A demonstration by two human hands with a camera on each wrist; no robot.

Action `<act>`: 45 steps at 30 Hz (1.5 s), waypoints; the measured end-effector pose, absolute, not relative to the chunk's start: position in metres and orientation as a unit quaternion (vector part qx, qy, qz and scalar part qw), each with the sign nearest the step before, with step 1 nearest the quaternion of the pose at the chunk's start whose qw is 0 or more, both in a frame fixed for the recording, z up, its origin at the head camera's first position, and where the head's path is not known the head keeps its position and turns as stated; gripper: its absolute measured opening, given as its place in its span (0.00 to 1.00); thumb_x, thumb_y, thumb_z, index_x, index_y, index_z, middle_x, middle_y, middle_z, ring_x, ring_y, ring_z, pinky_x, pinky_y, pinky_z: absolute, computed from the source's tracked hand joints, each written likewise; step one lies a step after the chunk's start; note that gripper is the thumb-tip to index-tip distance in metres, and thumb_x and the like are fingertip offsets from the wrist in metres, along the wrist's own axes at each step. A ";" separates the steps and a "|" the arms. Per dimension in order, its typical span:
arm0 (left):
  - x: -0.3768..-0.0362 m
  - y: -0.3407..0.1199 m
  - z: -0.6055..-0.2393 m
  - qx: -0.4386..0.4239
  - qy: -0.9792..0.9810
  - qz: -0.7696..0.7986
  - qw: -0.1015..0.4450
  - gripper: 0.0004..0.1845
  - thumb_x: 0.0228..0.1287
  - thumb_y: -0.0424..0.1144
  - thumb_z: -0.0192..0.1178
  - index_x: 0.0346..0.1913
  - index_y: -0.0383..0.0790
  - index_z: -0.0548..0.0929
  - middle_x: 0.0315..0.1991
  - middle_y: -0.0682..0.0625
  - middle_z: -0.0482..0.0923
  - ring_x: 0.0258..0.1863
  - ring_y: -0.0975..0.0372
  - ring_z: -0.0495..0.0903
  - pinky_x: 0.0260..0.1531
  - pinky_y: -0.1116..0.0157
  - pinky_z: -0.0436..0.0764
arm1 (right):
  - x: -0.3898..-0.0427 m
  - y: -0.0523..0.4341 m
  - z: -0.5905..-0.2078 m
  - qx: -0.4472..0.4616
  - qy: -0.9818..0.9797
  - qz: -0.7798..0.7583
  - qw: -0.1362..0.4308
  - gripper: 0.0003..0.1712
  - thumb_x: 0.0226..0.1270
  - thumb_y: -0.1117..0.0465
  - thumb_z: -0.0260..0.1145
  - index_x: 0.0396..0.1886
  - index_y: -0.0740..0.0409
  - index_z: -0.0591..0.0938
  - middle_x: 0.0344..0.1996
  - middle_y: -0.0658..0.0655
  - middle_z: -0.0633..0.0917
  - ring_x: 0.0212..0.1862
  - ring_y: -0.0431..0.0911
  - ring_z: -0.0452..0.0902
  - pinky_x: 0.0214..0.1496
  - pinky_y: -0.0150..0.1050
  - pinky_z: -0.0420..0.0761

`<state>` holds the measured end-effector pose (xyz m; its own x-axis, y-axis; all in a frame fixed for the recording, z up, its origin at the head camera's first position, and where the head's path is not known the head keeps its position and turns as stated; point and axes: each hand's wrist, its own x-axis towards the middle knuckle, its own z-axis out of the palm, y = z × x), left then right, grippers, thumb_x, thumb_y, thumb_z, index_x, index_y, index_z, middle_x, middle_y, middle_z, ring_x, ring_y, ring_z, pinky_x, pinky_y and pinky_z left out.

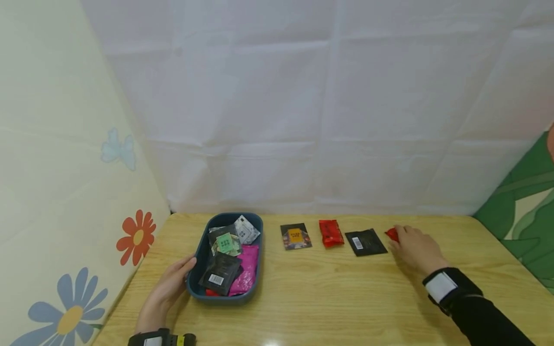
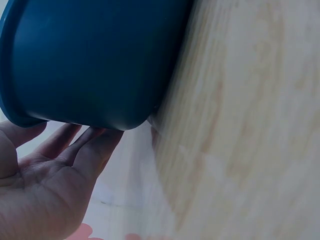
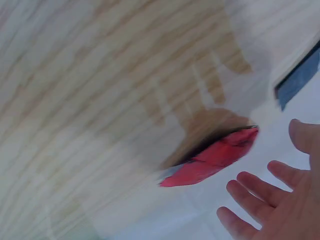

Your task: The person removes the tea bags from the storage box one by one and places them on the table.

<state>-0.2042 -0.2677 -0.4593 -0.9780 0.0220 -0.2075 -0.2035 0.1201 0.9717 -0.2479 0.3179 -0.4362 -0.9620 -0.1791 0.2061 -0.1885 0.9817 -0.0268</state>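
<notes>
4 small foil sachets lie in a row on the wooden desk (image 1: 329,298); the right hand (image 1: 414,249), fingers spread, hovers at the last red sachet (image 3: 212,157). Several remain in the dark blue plastic tub (image 1: 196,254), steadied by the flat left hand (image 1: 169,287).

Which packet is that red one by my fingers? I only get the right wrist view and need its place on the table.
Observer: The red packet lies at the right end of a row, beyond the black packet.
Operator: And the right hand?
Observer: The right hand lies over it, fingers straight.
Operator: The other hand?
Observer: The left hand touches the blue tray, which holds more packets.
</notes>
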 end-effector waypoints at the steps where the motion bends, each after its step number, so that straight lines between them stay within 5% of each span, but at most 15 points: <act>1: -0.204 -0.267 -0.459 -0.064 0.743 0.660 0.085 0.31 0.79 0.44 0.47 0.72 0.22 0.60 0.68 0.30 0.66 0.61 0.54 0.72 0.66 0.46 0.66 | -0.248 0.315 -0.436 0.100 -0.989 0.020 0.111 0.28 0.69 0.58 0.65 0.55 0.79 0.73 0.43 0.78 0.79 0.43 0.70 0.77 0.40 0.63 0.78; 32: -0.204 -0.267 -0.459 -0.075 0.744 0.658 0.085 0.31 0.79 0.45 0.47 0.71 0.21 0.62 0.66 0.30 0.69 0.58 0.56 0.75 0.64 0.46 0.68 | -0.233 0.203 -0.419 0.217 -0.955 0.008 0.205 0.31 0.65 0.55 0.71 0.61 0.71 0.76 0.54 0.72 0.80 0.56 0.64 0.76 0.55 0.62 0.76; 45: -0.204 -0.266 -0.457 -0.078 0.741 0.660 0.091 0.31 0.79 0.44 0.47 0.72 0.23 0.60 0.69 0.30 0.65 0.63 0.51 0.71 0.66 0.44 0.64 | -0.232 0.155 -0.411 0.207 -0.962 0.043 0.176 0.33 0.68 0.53 0.69 0.66 0.66 0.73 0.60 0.69 0.76 0.61 0.63 0.73 0.61 0.59 0.73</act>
<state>-0.2037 -0.2663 -0.4568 -0.9712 0.0040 -0.2384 -0.2364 0.1155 0.9648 -0.2318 0.1551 -0.4113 -0.8528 -0.3819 0.3562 -0.4125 0.9109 -0.0109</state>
